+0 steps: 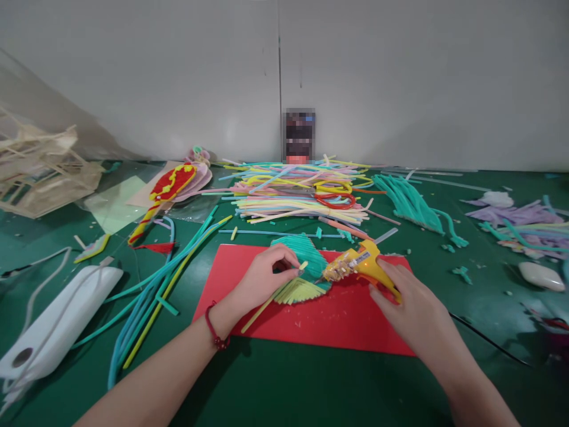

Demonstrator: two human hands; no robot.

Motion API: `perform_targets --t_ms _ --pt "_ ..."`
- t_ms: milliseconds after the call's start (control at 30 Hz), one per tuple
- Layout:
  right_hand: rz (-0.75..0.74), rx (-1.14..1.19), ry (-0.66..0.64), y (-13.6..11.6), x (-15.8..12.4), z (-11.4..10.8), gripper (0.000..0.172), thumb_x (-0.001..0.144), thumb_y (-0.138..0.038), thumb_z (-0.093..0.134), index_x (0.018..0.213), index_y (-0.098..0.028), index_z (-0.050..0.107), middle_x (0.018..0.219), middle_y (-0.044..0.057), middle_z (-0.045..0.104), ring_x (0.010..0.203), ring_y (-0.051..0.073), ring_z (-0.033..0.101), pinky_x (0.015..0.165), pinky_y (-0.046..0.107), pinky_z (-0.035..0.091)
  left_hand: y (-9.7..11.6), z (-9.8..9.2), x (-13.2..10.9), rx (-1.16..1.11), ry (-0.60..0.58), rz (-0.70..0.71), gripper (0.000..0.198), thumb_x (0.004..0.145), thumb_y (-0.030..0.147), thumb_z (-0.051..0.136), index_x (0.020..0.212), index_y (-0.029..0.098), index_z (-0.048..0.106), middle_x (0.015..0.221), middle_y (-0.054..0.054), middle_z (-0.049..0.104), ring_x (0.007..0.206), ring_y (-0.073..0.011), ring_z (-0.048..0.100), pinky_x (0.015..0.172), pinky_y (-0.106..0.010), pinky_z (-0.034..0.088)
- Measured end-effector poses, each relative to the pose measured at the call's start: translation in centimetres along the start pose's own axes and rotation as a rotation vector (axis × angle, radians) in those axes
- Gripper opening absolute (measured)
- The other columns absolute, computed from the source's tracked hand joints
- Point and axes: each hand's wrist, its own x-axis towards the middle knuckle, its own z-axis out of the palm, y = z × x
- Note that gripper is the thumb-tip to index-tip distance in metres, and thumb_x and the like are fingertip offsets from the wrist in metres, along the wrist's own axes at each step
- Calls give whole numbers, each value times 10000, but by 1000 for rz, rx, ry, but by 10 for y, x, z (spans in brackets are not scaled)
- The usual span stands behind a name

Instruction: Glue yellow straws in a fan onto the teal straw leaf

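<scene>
My right hand (411,302) is wrapped round a yellow hot glue gun (371,270). The gun's nozzle points left and meets the craft piece near its middle. That piece has a ribbed teal upper part (302,252) and a fan of pale yellow strips (297,292) below, all lying on a red sheet (355,326). My left hand (269,276), with a red cord bracelet at the wrist, pinches a pale yellow pipe cleaner (303,267) just above the piece. Another pale yellow length (258,314) sticks out toward the lower left beneath that hand.
Behind the sheet lies a heap of coloured pipe cleaners (288,207) with red-handled scissors (335,201) on top. Teal strips (409,204) sit to the right. On the left are a white power strip (66,320), loose stems (164,296) and a red-and-yellow fan-shaped craft (174,182).
</scene>
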Motion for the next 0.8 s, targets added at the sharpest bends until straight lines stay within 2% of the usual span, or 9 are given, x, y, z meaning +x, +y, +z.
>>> perform_targets --t_ms 200,333,500,800 --pt "-11 -7 -42 13 0 0 424 822 -346 512 1201 -171 586 1069 115 686 780 229 677 595 301 532 -1 0 -1 -13 -5 9 59 802 171 626 751 185 600 858 -18 598 818 -149 580 735 -285 462" --pt "12 -12 -74 8 0 -4 412 841 -336 487 1204 -171 587 1074 112 686 782 232 678 591 303 530 0 0 -1 -8 -6 8 61 805 170 627 752 184 600 856 -14 596 813 -144 579 734 -281 460" --pt "84 -17 -37 1 -3 -5 404 835 -310 465 1202 -183 580 1138 112 664 843 260 672 649 351 536 -1 0 0 0 -8 13 59 809 169 623 756 185 600 855 -14 602 816 -145 582 740 -285 464" --pt "111 -5 -70 5 -4 -11 411 800 -327 478 1170 -191 592 1140 104 672 874 284 683 680 396 556 0 0 -1 4 -5 -4 55 805 177 622 756 184 599 860 -20 601 814 -147 583 730 -286 466"
